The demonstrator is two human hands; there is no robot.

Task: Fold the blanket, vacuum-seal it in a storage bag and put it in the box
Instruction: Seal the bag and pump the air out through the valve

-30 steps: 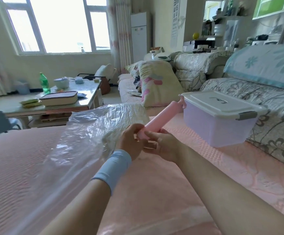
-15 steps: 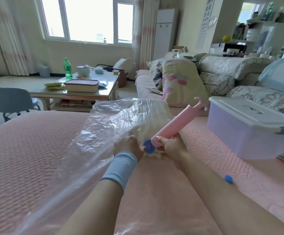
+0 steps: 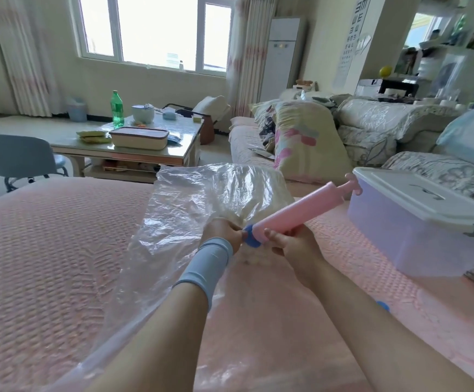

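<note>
Pink plastic pump [image 3: 300,210] sits tilted on the blue valve [image 3: 250,241] of the storage bag [image 3: 190,205], the right hand [image 3: 293,244] curling its fingers round the barrel, the left hand [image 3: 222,232] pinching the valve. At that slant, I reckon the nozzle could slip and leak air. The blanket [image 3: 269,190] lies inside the bag on the bed [image 3: 46,250]; the box [image 3: 416,230] beside it is lidded

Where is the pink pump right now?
Centre of the head view: the right hand grips the pink pump, its lower end at the storage bag held by the left hand, its handle pointing toward the box on the right.
</note>
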